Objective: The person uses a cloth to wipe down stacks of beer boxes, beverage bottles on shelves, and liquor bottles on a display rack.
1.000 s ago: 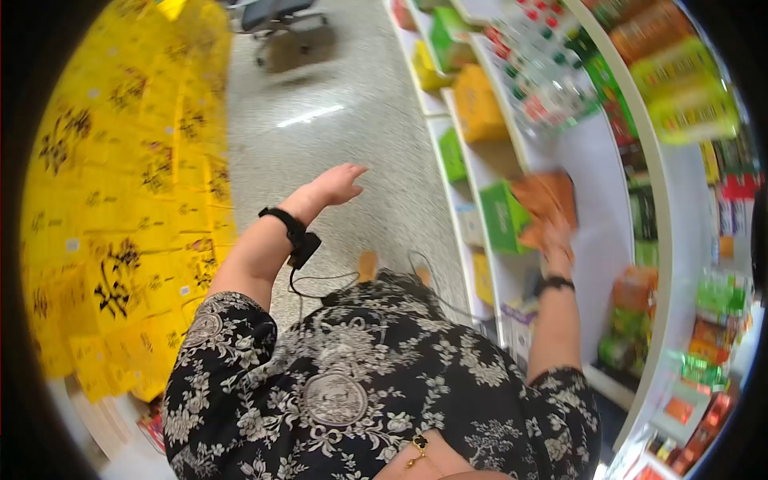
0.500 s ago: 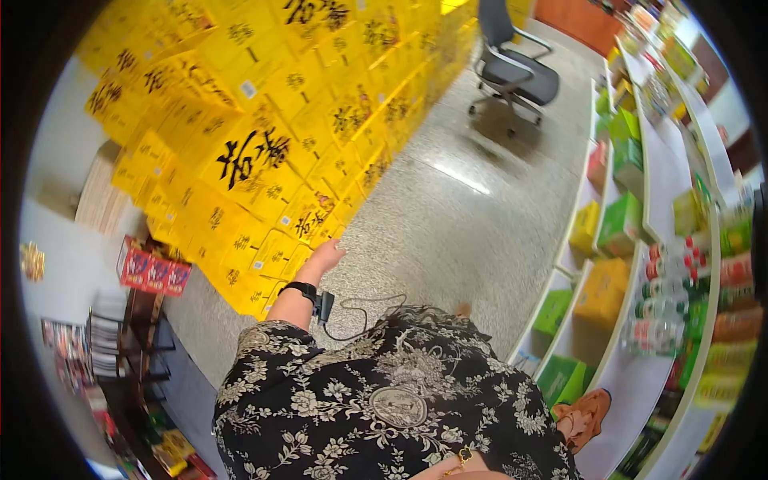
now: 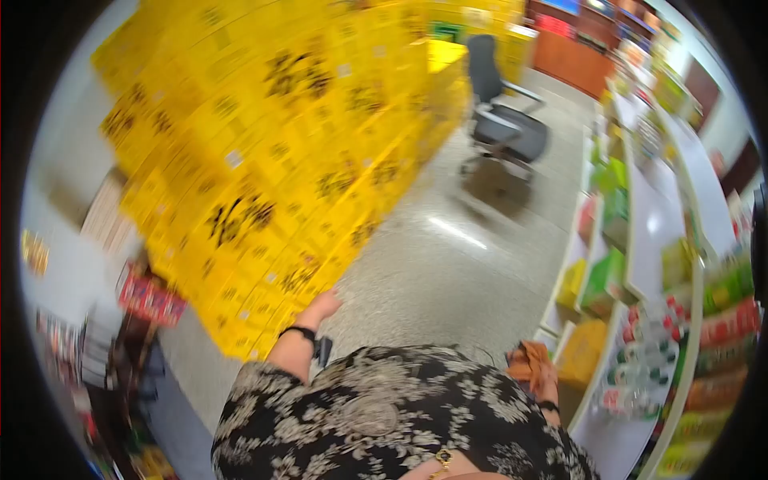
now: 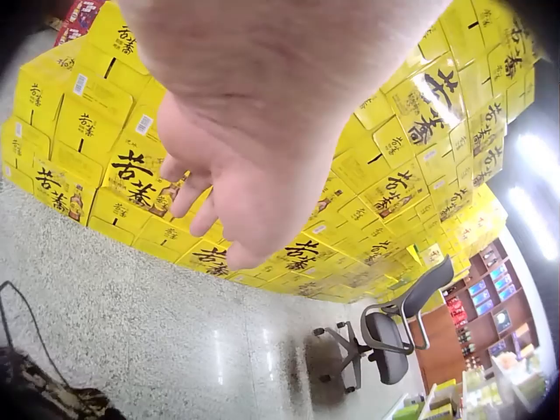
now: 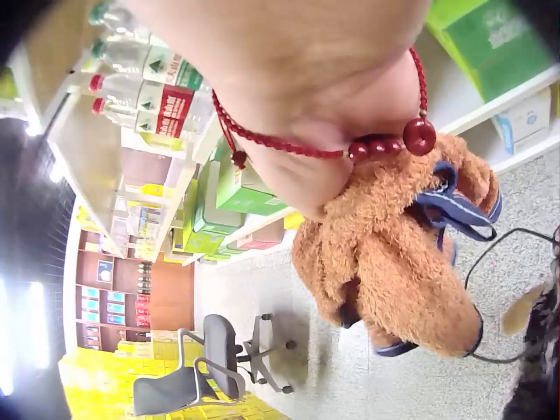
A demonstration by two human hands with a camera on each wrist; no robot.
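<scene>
A fluffy orange-brown cloth (image 5: 394,262) with navy edging and a navy loop hangs bunched from my right hand (image 5: 302,179). My right fingers are mostly hidden behind it in the right wrist view. In the head view the cloth (image 3: 530,364) is held up beside the white shelf unit, at the height of an orange-yellow box (image 3: 582,352). My left hand (image 3: 324,306) hangs over the floor near the yellow carton stack, holding nothing. Its fingers (image 4: 203,214) are loosely bent in the left wrist view.
Stacked yellow cartons (image 3: 240,216) form a wall at the left. White shelves (image 3: 652,232) run along the right, bearing boxes and plastic bottles (image 3: 636,364). A grey office chair (image 3: 512,128) stands on the speckled floor ahead. A cable (image 5: 499,254) hangs near my body.
My view has swung left toward the cartons and chair. My right hand has drawn the cloth back from the shelf surface toward the aisle. The left hand stays lowered.
</scene>
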